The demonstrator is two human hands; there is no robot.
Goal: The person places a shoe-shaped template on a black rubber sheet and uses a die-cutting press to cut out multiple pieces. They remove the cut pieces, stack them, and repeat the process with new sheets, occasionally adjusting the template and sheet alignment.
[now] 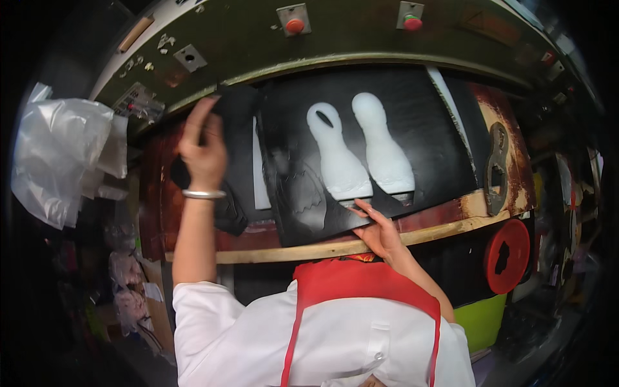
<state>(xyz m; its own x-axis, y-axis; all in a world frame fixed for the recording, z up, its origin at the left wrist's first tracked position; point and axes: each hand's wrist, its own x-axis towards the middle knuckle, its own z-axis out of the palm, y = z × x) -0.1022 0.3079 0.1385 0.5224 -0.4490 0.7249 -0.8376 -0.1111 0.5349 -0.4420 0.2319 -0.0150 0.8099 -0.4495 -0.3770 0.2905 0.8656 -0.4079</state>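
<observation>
Two white sole-shaped pieces lie side by side on a large black sheet. The left white piece has an oval slot at its far end; the right white piece shows no slot. My right hand is at the sheet's near edge, fingers stretched out, with fingertips at the near end of the left piece. Over on the left, my left hand is raised above dark sheet material. Its fingers are apart and slightly blurred, and I see nothing held in them. A metal bangle circles that wrist.
A brown sole-shaped frame lies at the worktable's right end. Beyond stands a green machine beam with red buttons. A red round container is below the wooden front edge. Clear plastic bags hang at left.
</observation>
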